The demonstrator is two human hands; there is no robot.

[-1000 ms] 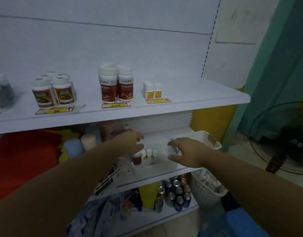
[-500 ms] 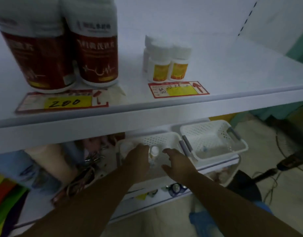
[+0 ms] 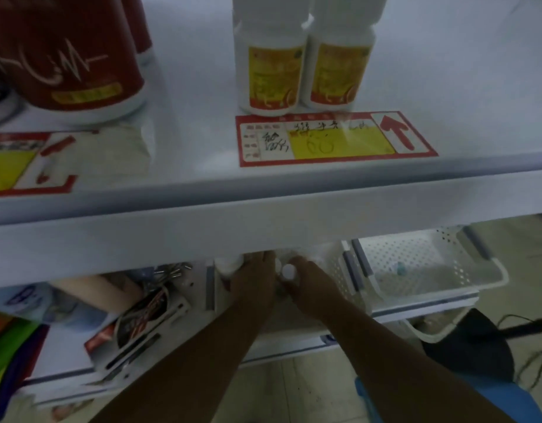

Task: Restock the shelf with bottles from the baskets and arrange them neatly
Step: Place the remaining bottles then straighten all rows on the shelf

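Both of my hands reach into a white perforated basket [image 3: 335, 271] on the lower shelf. My right hand [image 3: 308, 280] closes around a small white-capped bottle [image 3: 288, 271]. My left hand [image 3: 253, 277] lies just left of it, against another white bottle [image 3: 230, 264]; its fingertips are hidden under the upper shelf's edge [image 3: 263, 227]. On the upper shelf stand two small white bottles with yellow labels [image 3: 272, 71] behind a red and yellow price tag [image 3: 334, 138].
Large red-labelled bottles [image 3: 65, 56] stand at the upper shelf's left. A second white basket [image 3: 477, 270] sits to the right, holding a small blue item [image 3: 401, 267]. Packaged goods [image 3: 135, 319] lie on the lower shelf's left. A black object and cables [image 3: 477, 346] are on the floor.
The view has moved in close to the upper shelf's front edge. Both hands have gone deeper into the left basket, and the right hand has closed on the small bottle that stood between them.
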